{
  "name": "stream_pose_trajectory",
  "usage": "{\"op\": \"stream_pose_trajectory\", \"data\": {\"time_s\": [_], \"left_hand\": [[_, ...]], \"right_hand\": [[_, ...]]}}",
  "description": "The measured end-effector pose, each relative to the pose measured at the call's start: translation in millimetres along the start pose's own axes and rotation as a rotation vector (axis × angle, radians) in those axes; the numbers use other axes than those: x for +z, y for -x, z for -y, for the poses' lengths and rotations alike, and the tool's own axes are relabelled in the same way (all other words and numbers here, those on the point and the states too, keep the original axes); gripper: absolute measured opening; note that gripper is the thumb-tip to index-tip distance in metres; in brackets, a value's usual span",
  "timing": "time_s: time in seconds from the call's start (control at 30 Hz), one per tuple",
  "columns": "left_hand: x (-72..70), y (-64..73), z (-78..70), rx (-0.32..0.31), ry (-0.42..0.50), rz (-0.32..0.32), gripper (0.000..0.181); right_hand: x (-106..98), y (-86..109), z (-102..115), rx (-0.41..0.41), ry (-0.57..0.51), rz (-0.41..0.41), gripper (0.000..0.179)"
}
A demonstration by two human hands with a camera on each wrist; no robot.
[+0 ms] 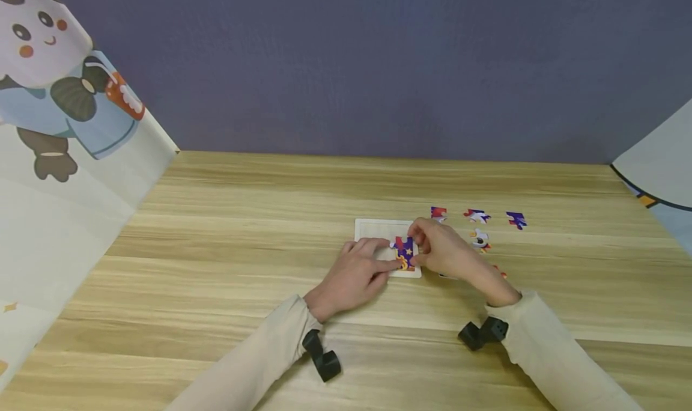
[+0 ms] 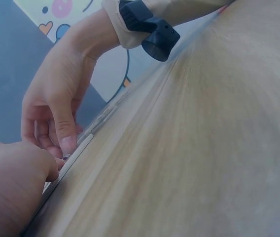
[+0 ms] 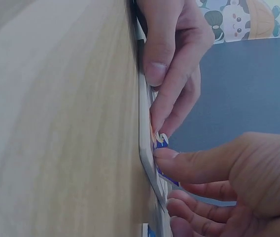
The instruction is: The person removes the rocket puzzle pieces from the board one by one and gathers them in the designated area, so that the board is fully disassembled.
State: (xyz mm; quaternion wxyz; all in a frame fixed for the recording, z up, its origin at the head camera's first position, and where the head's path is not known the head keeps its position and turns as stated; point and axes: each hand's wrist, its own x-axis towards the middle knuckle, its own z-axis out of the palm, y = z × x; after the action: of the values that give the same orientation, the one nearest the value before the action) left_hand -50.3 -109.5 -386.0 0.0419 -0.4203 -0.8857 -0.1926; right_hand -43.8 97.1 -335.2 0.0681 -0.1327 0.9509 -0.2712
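A purple jigsaw piece (image 1: 405,249) with a star and yellow swirls lies at the right side of a white puzzle tray (image 1: 373,223). My left hand (image 1: 359,273) reaches across the tray from the left, its extended index finger touching the piece's lower part. From the right, my right hand (image 1: 440,249) holds the piece by its right side between thumb and bent index finger. The right wrist view shows the right thumb (image 3: 199,163) against the piece's raised purple edge (image 3: 168,177). In the left wrist view, the left hand (image 2: 12,182) covers much of the tray.
Several loose jigsaw pieces lie right of the tray, among them a red and purple one (image 1: 439,213), a purple one (image 1: 516,220) and one with a white bird's head (image 1: 479,239). Others are partly hidden under the right forearm. A dark wall (image 1: 378,68) borders the wooden table (image 1: 243,219).
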Motion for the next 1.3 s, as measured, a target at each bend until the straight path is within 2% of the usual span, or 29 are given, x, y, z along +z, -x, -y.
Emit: {"op": "stream_pose_trajectory", "data": {"time_s": [0.27, 0.6, 1.0, 1.3], "left_hand": [[0.3, 0.8, -0.5, 0.009, -0.003, -0.011, 0.033], [0.1, 1.0, -1.0, 0.024, -0.022, -0.026, 0.032], [1.0, 0.8, 0.1, 0.023, -0.019, -0.028, 0.032], [0.3, 1.0, -0.2, 0.024, -0.018, -0.031, 0.032]], "right_hand": [[2.2, -0.6, 0.5, -0.005, 0.000, -0.039, 0.032], [5.2, 0.0, -1.6, -0.030, -0.013, -0.122, 0.008], [6.6, -1.4, -2.2, -0.056, -0.033, -0.171, 0.009], [-6.7, 3.8, -4.7, -0.065, -0.059, -0.189, 0.006]]}}
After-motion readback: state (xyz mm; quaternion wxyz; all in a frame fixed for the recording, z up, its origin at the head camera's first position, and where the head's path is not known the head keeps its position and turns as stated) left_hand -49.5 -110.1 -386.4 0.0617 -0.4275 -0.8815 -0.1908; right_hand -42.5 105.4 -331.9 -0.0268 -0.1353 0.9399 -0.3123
